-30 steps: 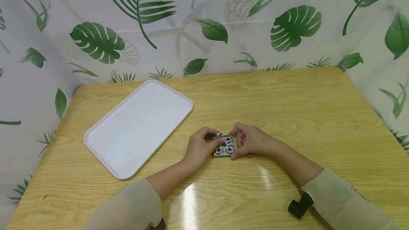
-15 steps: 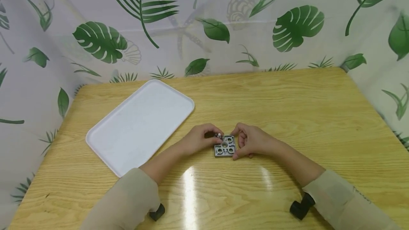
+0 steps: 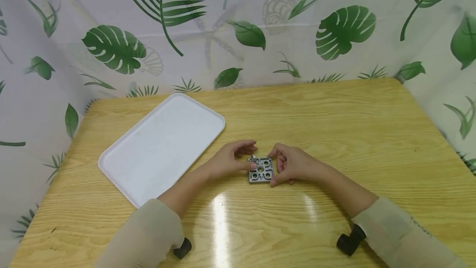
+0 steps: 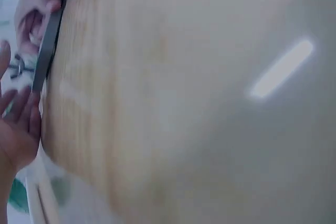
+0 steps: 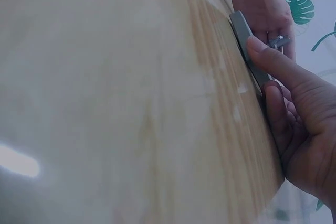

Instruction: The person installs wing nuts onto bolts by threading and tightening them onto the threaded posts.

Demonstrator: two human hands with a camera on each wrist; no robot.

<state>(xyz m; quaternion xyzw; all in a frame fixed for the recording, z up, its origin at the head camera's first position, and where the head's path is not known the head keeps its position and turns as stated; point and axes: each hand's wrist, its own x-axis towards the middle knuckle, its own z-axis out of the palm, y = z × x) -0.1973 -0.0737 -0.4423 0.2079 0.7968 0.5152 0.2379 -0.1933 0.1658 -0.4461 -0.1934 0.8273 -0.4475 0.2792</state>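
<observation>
A square grey metal plate [image 3: 263, 173] with several round holes lies on the table in the head view, seen edge-on as a dark bar [image 4: 48, 45] in the left wrist view. At its far left corner stands a small metal wing screw [image 3: 254, 159], its wings [image 4: 20, 68] clearer from the left wrist. My right hand [image 3: 295, 164] pinches the plate's right side between thumb and index finger. Around the wing screw, my left hand [image 3: 227, 158] has its fingers spread away from the thumb, the thumb tip over the plate's left edge.
To the left, a white rectangular tray [image 3: 161, 148] lies at an angle on the wooden table [image 3: 334, 127]. Behind the table hangs a leaf-printed cloth [image 3: 208, 36]. Black mounts [image 3: 349, 241] stick out from both sleeves.
The left fingers were closed near the wing screw half a second ago and now stand apart from the thumb. Earlier the left hand drew back slightly leftward. The right hand keeps its grip.
</observation>
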